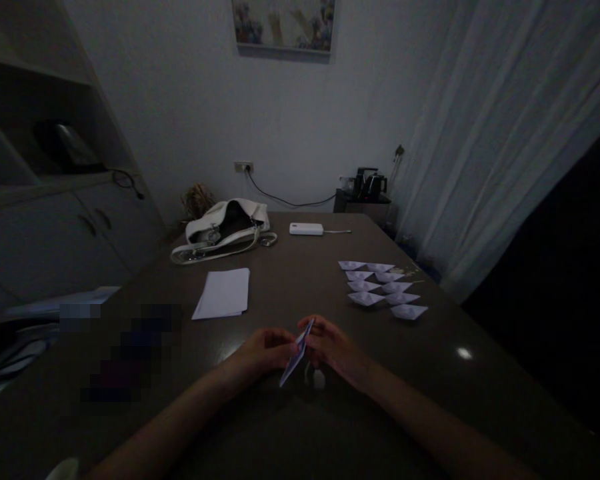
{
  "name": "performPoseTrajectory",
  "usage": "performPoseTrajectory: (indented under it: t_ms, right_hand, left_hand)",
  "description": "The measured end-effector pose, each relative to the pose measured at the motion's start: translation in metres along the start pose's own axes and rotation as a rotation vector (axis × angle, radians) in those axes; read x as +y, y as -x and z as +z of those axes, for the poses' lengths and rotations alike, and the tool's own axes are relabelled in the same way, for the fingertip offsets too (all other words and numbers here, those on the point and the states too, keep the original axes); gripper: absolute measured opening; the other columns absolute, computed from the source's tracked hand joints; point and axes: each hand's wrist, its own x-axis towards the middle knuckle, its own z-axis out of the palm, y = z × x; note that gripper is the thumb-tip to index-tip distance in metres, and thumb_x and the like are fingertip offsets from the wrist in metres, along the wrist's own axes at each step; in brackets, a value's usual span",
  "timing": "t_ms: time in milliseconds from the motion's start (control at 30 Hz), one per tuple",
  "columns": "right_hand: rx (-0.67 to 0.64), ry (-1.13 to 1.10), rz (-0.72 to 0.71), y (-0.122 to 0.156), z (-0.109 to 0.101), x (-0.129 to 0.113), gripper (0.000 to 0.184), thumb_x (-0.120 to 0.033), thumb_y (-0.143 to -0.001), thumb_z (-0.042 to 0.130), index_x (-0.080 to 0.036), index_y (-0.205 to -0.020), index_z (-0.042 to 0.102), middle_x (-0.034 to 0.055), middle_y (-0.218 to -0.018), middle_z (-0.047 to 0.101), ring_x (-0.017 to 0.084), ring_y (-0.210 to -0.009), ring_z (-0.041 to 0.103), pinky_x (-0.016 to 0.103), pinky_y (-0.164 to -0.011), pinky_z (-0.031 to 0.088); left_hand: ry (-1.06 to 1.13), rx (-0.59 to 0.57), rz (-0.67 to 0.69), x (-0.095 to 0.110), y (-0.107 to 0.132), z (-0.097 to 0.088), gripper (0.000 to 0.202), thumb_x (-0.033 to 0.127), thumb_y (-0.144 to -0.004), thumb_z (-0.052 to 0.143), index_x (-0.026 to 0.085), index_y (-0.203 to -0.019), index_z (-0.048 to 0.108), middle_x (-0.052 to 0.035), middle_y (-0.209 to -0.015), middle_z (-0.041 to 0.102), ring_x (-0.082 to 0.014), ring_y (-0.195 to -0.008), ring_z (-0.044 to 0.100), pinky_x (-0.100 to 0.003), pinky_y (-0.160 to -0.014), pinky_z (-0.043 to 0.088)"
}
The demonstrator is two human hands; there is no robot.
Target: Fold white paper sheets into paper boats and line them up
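Above the dark tabletop (295, 267), my L hand (266, 349) & R hand (336, 350) are gripping folded paper (291, 371) btwn fingers; paper boats (397, 288) are sitting R, white sheets (223, 293) L.

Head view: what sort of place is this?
Probably an indoor dining or sitting room, though a small office room is possible: there's a large table, a framed picture on the wall and a long pale curtain.

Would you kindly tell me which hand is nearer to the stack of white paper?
Left. In the picture, the left hand is below and right of the stack of white paper; the right hand is farther right.
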Motion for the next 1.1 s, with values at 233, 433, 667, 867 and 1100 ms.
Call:
performPoseTrajectory:
  t_ms: [233, 433, 667, 867, 1100]
  right_hand:
    - [0.01, 0.072, -0.018, 0.001, 0.001, 0.001, 0.044, -0.025, -0.066, 0.074, -0.021, -0.105, 0.052, -0.0013, -0.083, 0.058, 0.01, -0.065, 0.054, 0.018, -0.047, 0.039]
    - [0.031, 0.073, -0.018, 0.003, 0.004, -0.003, 0.038, -0.02, -0.067, 0.063, -0.02, -0.104, 0.053, -0.0021, -0.08, 0.059, 0.009, -0.06, 0.052, 0.018, -0.045, 0.037]
    - [0.047, 0.272, -0.008, 0.002, 0.003, 0.002, 0.031, -0.026, -0.073, 0.064, -0.021, -0.101, 0.052, -0.0006, -0.083, 0.059, 0.011, -0.062, 0.055, 0.018, -0.045, 0.037]
    - [0.07, 0.324, -0.034, 0.001, 0.001, 0.008, 0.037, -0.028, -0.071, 0.071, -0.022, -0.101, 0.05, 0.0004, -0.087, 0.06, 0.009, -0.061, 0.055, 0.017, -0.043, 0.039]
    - [0.045, 0.145, 0.091, -0.002, 0.002, 0.007, 0.046, -0.03, -0.065, 0.075, -0.02, -0.103, 0.05, -0.0026, -0.075, 0.061, 0.007, -0.05, 0.053, 0.016, -0.041, 0.037]
  left_hand:
    - [-0.037, 0.023, 0.03, -0.001, -0.002, 0.001, 0.035, 0.04, -0.063, 0.078, 0.012, -0.076, 0.063, 0.0004, -0.068, 0.065, -0.0105, -0.061, 0.058, -0.022, -0.063, 0.045]
    - [0.002, 0.052, 0.044, -0.005, -0.002, 0.006, 0.031, 0.042, -0.068, 0.07, 0.013, -0.075, 0.062, -0.0016, -0.072, 0.063, -0.0138, -0.068, 0.059, -0.025, -0.068, 0.048]
    - [-0.694, 0.098, 0.278, 0.002, 0.008, 0.01, 0.026, 0.038, -0.087, 0.048, 0.015, -0.086, 0.061, -0.0029, -0.079, 0.064, -0.0177, -0.074, 0.059, -0.026, -0.068, 0.044]
    - [-0.781, 0.116, 0.341, 0.001, 0.008, 0.011, 0.021, 0.032, -0.088, 0.049, 0.016, -0.095, 0.058, -0.0045, -0.08, 0.066, -0.0172, -0.071, 0.061, -0.024, -0.06, 0.043]
    - [-0.829, 0.169, 0.358, -0.007, 0.002, 0.003, 0.018, 0.024, -0.083, 0.051, 0.015, -0.097, 0.058, -0.0014, -0.072, 0.061, -0.0148, -0.063, 0.056, -0.022, -0.055, 0.04]
